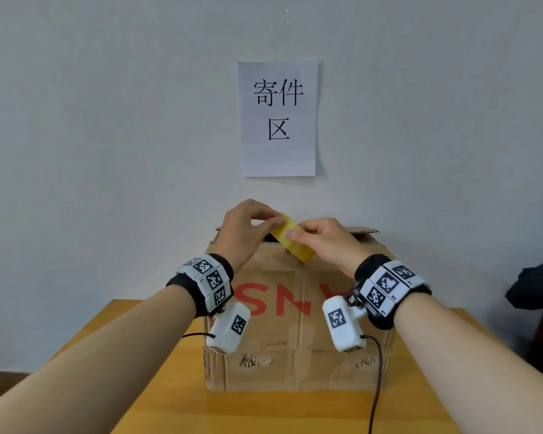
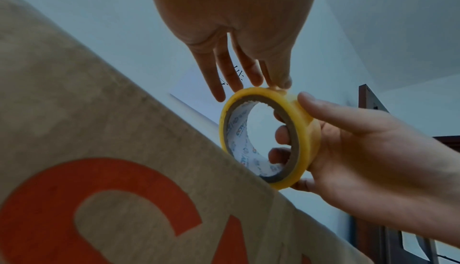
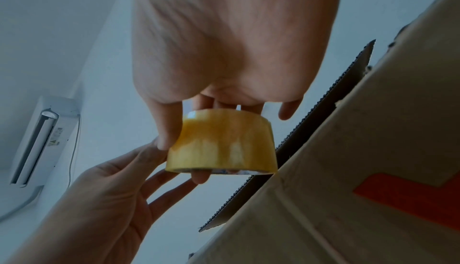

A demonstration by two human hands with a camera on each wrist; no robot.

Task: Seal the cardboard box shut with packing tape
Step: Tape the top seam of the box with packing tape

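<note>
- We are reading "寄件区" on the wall sign (image 1: 278, 119); red letters cross the cardboard box (image 1: 295, 311).
- Our right hand (image 1: 322, 242) is gripping the yellow tape roll (image 1: 292, 238) above the box top, fingers through its core.
- Our left hand (image 1: 248, 227) is pinching the roll's rim, perhaps at the tape end.
- The core's printing is too blurred to read.

Bright head view, dim wrist views

Paper sign (image 1: 278, 119) on wall (image 1: 107, 120), wooden table (image 1: 176, 371), air conditioner (image 3: 42, 140)
</note>
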